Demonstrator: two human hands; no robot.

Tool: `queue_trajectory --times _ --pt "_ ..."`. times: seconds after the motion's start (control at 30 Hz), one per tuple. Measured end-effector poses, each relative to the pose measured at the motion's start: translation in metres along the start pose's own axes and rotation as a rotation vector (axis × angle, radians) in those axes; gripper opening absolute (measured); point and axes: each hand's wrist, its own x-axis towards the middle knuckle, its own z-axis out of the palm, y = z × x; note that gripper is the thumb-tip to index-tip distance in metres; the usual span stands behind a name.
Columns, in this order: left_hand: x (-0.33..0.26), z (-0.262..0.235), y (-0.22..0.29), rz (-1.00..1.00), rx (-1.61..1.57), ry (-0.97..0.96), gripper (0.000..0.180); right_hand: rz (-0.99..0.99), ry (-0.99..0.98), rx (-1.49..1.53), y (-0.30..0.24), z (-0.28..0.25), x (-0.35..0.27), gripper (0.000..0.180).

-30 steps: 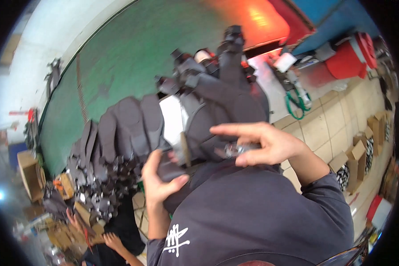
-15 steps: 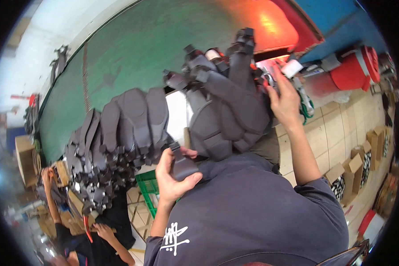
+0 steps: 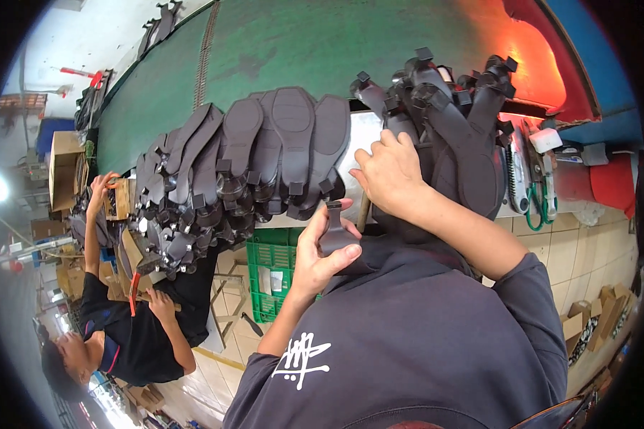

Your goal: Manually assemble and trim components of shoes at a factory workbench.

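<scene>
My left hand (image 3: 315,254) grips a dark grey, sole-shaped piece (image 3: 336,234) close to my shirt, its narrow end with a small black tab pointing up. Most of that piece is hidden by my fingers and shirt. My right hand (image 3: 393,171) is up over the bench edge with curled fingers; whatever they may pinch is hidden. Beside and beneath it lies a pile of similar dark sole-shaped pieces (image 3: 479,168) with black tabs. Left of it, a long overlapping row of such pieces (image 3: 291,125) runs along the green bench surface (image 3: 300,43).
Scissors with green handles (image 3: 544,200) and other tools lie at the right under a glowing red heater hood (image 3: 537,57). A green crate (image 3: 265,250) stands below the bench. At left a co-worker (image 3: 132,322) works. Open cartons (image 3: 601,314) stand at lower right.
My right hand has come left from the tools by the red glow to above the bench edge near my left hand. My left hand still holds its piece. The view has turned.
</scene>
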Motion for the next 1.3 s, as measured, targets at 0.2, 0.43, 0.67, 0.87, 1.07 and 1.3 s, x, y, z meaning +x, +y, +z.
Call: queue_trajectory --times 0.2,0.43,0.67,0.87,1.07,1.3 --pt "0.0 -0.006 -0.006 0.003 -0.005 0.021 0.067 0.116 -0.102 -0.051 -0.014 0.008 0.015 0.023" --pt "0.001 -0.009 -0.001 -0.028 0.009 0.03 0.066 0.219 -0.181 0.073 -0.004 0.012 0.021 0.023" --pt "-0.001 -0.01 -0.004 -0.058 -0.005 0.038 0.065 0.444 0.078 0.648 -0.001 -0.02 0.008 0.025" --pt "0.001 -0.009 0.012 -0.087 0.008 -0.054 0.067 0.126 0.062 1.042 0.005 -0.051 -0.026 0.047" --pt "0.005 -0.001 0.014 -0.058 -0.009 -0.139 0.064 0.182 -0.481 1.287 -0.004 -0.073 -0.053 0.053" --pt "0.013 0.001 0.023 -0.074 0.123 -0.21 0.055 0.254 -0.523 1.444 -0.003 -0.068 -0.06 0.053"
